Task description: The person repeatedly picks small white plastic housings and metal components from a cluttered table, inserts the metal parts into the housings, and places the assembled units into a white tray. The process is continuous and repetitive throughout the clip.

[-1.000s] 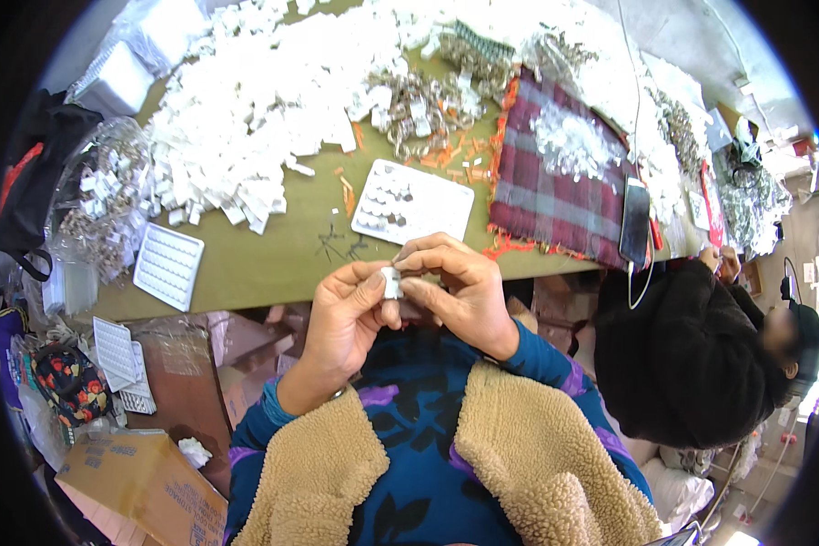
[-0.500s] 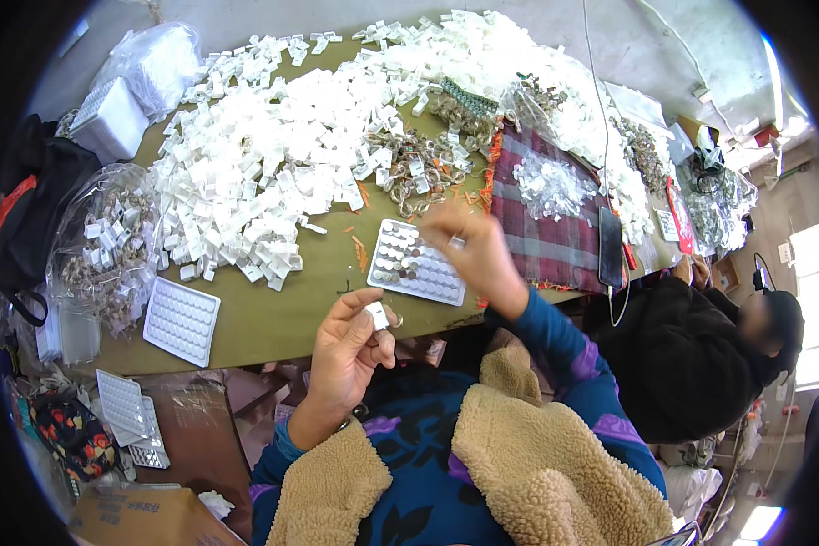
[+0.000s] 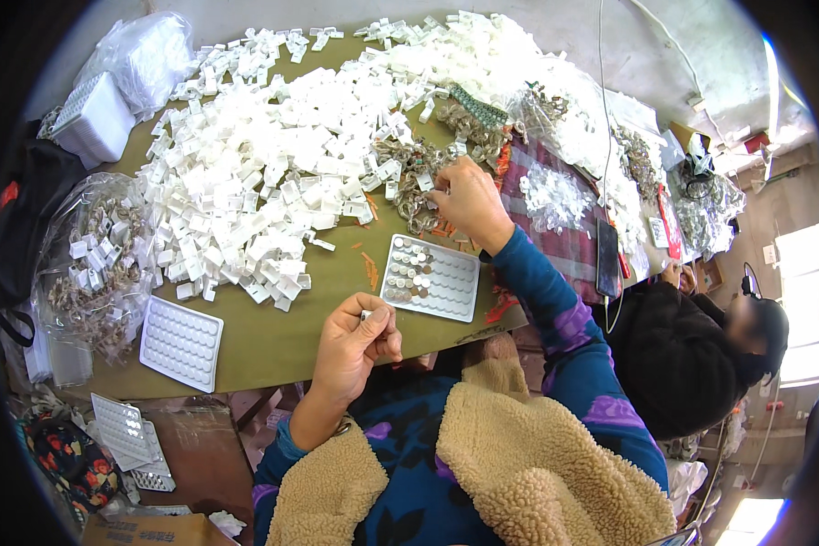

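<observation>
The small white piece (image 3: pixel 367 315) is pinched between thumb and fingers of the left hand (image 3: pixel 355 342), above the table's near edge. Only a pale end shows, facing far; the fingers cover the rest, so its long axis cannot be told. The other fingers are curled in.

Just right of it lies the white tray (image 3: pixel 452 289), its long axis running left to right, the right end slightly nearer; small round pieces (image 3: pixel 413 266) sit mainly in its left part. Beyond it, the right hand (image 3: pixel 471 206) reaches, fingers bent and bunched, to the tangled metal pile (image 3: pixel 414 171); whether it grips anything cannot be told. Its forearm crosses the plaid cloth (image 3: pixel 569 264), hiding some of it.

Farther left spreads a heap of white pieces (image 3: pixel 255 173), glare blurring its far side. A second tray (image 3: pixel 181 344) lies near left. A co-worker (image 3: pixel 692 364) is at right, lower body hard to make out.
</observation>
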The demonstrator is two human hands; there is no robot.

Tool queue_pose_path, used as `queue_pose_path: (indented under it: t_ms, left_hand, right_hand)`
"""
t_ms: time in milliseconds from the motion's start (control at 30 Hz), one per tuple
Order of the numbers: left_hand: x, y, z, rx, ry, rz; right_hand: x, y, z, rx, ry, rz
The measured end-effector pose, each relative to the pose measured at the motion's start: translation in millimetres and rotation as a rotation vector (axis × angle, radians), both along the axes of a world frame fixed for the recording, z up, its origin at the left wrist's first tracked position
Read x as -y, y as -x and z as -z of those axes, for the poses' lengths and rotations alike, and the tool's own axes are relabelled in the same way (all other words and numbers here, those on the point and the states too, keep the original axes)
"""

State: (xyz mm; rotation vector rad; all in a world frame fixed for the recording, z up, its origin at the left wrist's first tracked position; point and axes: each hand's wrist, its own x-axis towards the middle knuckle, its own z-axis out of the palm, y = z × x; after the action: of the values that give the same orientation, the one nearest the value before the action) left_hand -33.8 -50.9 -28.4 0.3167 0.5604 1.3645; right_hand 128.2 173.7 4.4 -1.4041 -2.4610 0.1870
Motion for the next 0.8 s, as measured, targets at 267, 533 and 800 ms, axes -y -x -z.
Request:
queue_pose_path:
  t_ms: [267,533,800]
  left_hand:
    - [4,-2,-4,-0.067,0.024,-0.038]
    - [-12,-13,-18,-0.094,-0.007,-0.058]
    - [-27,-42,-21,-0.160,0.051,-0.133]
  right_hand:
    - [-1,-15,-4,-0.291,0.198,0.040]
    - [10,-38,-15,-0.981,1.389,0.144]
    - [100,-28,-15,-0.623,0.563,-0.168]
